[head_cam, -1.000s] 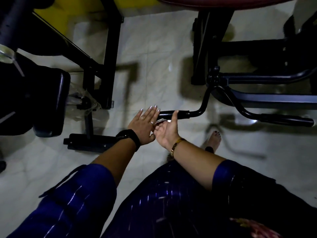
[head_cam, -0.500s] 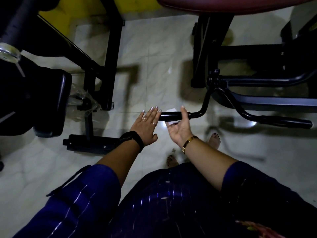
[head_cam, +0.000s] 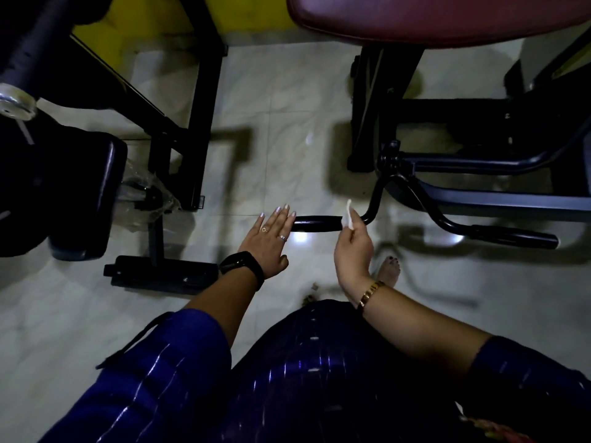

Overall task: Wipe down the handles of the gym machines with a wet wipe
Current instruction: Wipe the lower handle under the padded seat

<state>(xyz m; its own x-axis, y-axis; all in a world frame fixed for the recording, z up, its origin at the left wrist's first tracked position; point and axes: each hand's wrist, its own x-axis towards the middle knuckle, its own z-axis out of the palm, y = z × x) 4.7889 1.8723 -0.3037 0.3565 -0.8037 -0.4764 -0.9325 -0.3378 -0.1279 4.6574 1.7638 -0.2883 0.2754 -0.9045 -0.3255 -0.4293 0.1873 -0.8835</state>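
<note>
Fingers [head_cam: 355, 222] of the right hand [head_cam: 353, 251] are pinched on a small white wet wipe [head_cam: 348, 212] at the black padded handle [head_cam: 316, 224]; those of the left hand [head_cam: 268, 243] are laid straight against its free end. So lightly pinched, the wipe could be dropped.

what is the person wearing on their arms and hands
Left hand: two rings, pale polished nails, and a black band on the wrist. Right hand: a gold link bracelet on the wrist. Both arms have dark blue sleeves with thin light stripes, ending near the elbow.
</note>
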